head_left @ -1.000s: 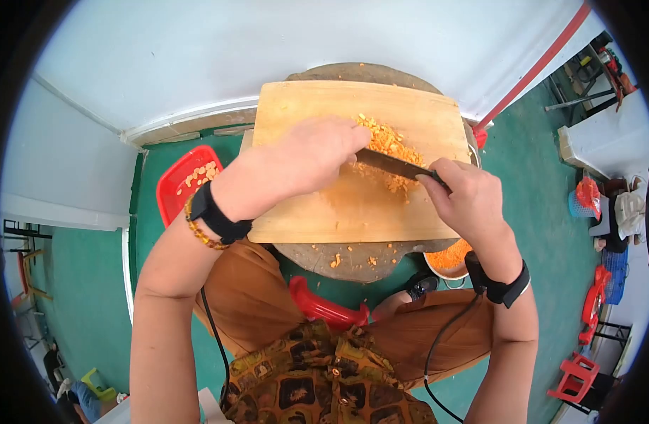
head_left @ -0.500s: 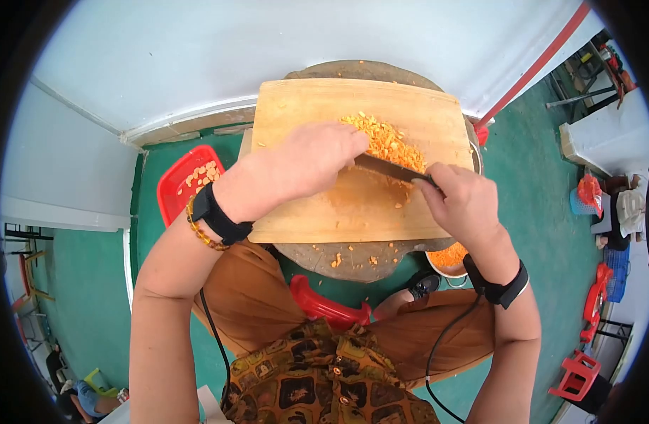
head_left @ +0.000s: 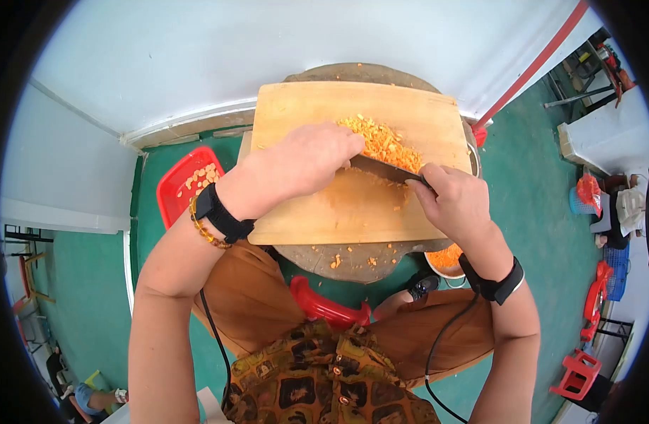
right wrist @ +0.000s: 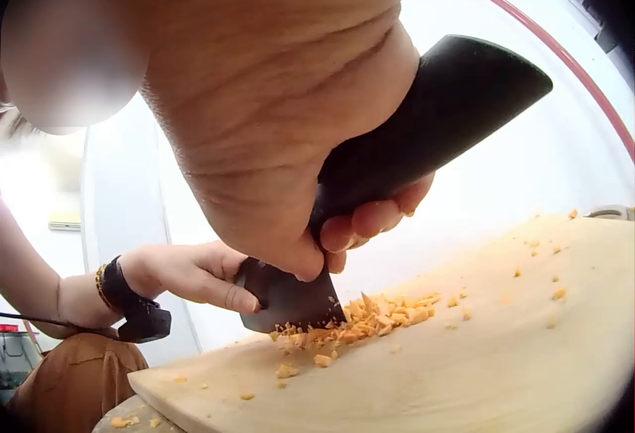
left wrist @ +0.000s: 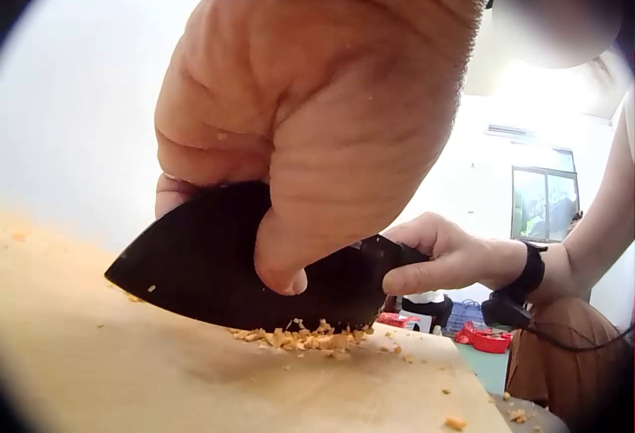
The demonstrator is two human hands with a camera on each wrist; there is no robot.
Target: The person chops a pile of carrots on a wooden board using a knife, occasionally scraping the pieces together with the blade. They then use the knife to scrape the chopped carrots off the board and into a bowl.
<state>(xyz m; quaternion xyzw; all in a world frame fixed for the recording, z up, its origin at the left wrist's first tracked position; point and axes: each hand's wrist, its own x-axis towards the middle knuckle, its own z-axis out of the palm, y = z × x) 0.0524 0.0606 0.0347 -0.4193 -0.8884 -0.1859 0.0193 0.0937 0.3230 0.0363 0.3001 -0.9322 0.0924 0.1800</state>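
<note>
A knife (head_left: 382, 169) stands edge-down against chopped orange bits (head_left: 384, 143) on a board (head_left: 367, 225), right hand (head_left: 457, 201) curled round its handle (right wrist: 437, 111), left hand (head_left: 311, 159) pinching its blade (left wrist: 193, 259), likely for control; edge contact is unclear.

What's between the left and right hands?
The dark knife blade spans from the left hand to the right hand, with chopped orange pieces heaped along its far side, in the head view.
</note>
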